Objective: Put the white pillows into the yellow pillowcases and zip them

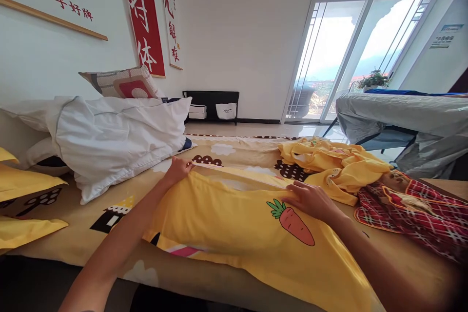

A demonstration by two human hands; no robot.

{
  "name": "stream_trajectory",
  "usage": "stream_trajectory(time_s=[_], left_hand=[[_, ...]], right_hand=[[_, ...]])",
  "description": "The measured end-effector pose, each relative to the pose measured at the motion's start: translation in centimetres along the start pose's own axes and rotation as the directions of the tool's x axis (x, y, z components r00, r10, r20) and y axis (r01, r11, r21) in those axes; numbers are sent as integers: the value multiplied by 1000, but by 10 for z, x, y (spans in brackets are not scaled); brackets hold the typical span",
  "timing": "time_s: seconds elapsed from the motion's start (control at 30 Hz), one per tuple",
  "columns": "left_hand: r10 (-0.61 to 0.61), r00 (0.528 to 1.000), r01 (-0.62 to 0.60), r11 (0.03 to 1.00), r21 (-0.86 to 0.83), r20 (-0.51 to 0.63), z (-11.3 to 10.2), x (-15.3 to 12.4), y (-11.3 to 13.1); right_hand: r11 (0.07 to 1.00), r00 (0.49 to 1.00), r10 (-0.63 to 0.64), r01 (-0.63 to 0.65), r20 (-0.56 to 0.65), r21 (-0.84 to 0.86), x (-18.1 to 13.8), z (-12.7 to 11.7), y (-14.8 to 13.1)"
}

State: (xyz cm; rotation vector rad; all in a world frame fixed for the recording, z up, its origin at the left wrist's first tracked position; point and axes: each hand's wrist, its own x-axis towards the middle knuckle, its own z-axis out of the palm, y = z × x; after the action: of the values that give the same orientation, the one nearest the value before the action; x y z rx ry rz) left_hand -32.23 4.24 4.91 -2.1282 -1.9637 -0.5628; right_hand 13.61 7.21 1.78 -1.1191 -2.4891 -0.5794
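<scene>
A yellow pillowcase point(234, 224) with a carrot print point(292, 219) lies flat on the bed in front of me. My left hand point(179, 169) pinches its far left corner, fingers closed on the fabric edge. My right hand point(310, 200) rests on the far right edge, just above the carrot, fingers curled down and gripping the cloth. Both arms reach forward over the bed.
A white duvet point(117, 141) is bunched at the left with a patterned pillow point(124, 83) behind it. Crumpled yellow fabric point(336, 163) and a red plaid cloth point(420, 209) lie at the right. Yellow pillows point(22, 183) sit at far left. A grey-covered table point(402, 117) stands beyond.
</scene>
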Motion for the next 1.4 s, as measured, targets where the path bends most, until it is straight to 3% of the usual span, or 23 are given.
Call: stream_trajectory(time_s=[0.1, 0.2, 0.27, 0.33, 0.4, 0.5, 0.57, 0.6, 0.67, 0.73, 0.8, 0.9, 1.0, 1.07, 1.17, 1.27, 1.4], left_hand=[[-98, 972, 71, 989, -133, -213, -28, 3, 7], [-121, 881, 81, 991, -106, -457, -41, 0, 16], [-4, 887, 23, 999, 35, -461, -43, -4, 16], [152, 922, -99, 981, 164, -357, -44, -8, 11], [252, 921, -188, 955, 229, -297, -48, -10, 4], [207, 882, -110, 964, 243, -422, -53, -10, -2], [144, 873, -53, 978, 204, -466, -46, -14, -3], [139, 904, -77, 983, 165, -405, -38, -19, -4], [195, 971, -190, 981, 50, -142, -13, -33, -6], [250, 962, -241, 967, -88, 109, 16, -52, -9], [229, 956, -192, 961, -199, 182, 39, -69, -14], [177, 967, -115, 944, -308, 182, 47, -80, -20], [221, 965, -179, 949, -261, 142, 23, -72, -22], [275, 958, -256, 948, -189, 80, 1, -61, -21], [261, 964, -266, 959, -97, -54, -17, -49, -19], [194, 978, -202, 971, -129, -76, 2, -52, -18], [189, 965, -111, 923, -369, 180, 53, -73, -18]], right_hand=[[994, 971, -72, 52, -230, -92, 4, -13, 3], [983, 891, -79, -5, -447, -183, 10, -22, 0], [970, 885, -165, 65, -435, -235, 11, -26, -2], [952, 891, -247, 149, -381, -267, 9, -32, -2], [950, 888, -236, 125, -395, -287, 8, -40, 1], [964, 880, -112, -16, -461, -266, 6, -44, 3], [983, 914, 12, -86, -406, -164, 2, -33, -1], [992, 948, 71, -101, -311, -81, -1, -22, -5], [984, 993, 121, -120, 3, 135, -12, 4, -19], [927, 954, 98, -191, 283, 322, -26, 30, -34], [874, 920, 116, -274, 374, 402, -40, 48, -48], [871, 938, 144, -272, 316, 410, -50, 53, -56], [926, 974, 97, -163, 203, 340, -49, 39, -46], [965, 994, 86, -99, 63, 243, -43, 25, -34], [987, 986, 107, -89, -130, 135, -35, 16, -22], [977, 977, 146, -117, -155, 180, -37, 32, -28], [870, 979, 198, -196, 43, 453, -52, 72, -49]])
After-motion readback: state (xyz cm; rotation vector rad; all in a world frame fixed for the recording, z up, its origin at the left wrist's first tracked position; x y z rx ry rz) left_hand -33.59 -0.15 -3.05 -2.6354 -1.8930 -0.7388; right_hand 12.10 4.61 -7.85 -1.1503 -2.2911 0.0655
